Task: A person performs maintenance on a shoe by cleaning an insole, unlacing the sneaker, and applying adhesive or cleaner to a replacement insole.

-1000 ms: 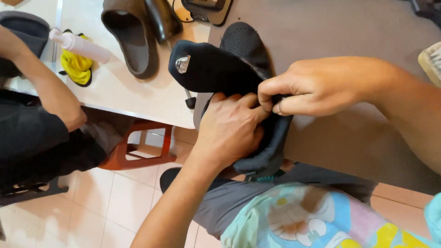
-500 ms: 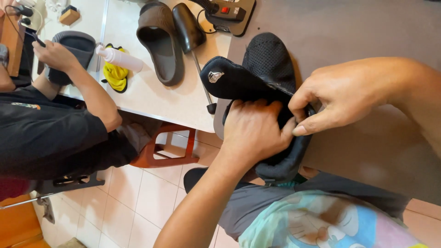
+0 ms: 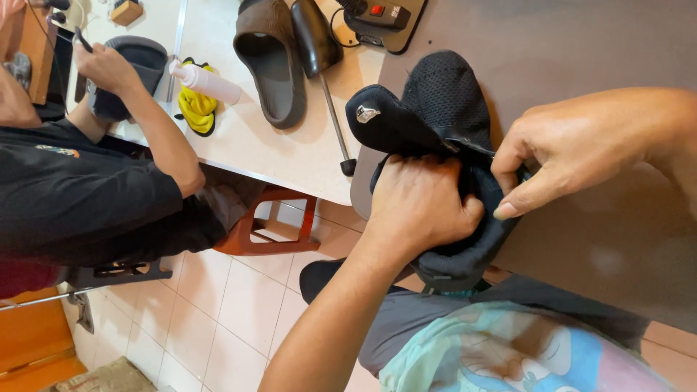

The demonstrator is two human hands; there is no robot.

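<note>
The left hand [image 3: 421, 210], forearm rising from below, clenches around the black shoe [image 3: 443, 109] at the grey counter's [image 3: 581, 43] edge. The right hand [image 3: 581, 152] reaches in from the right, fingers [image 3: 508, 156] pinching the shoe's collar.

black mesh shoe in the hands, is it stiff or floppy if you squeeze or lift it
Probably floppy: the black mesh shoe bulges and folds where the left hand squeezes it, and the right hand pinches its collar flat. It likely weighs little for its size, since the upper looks like thin open mesh. The fabric should give grip, so it seems unlikely to slip.
</note>
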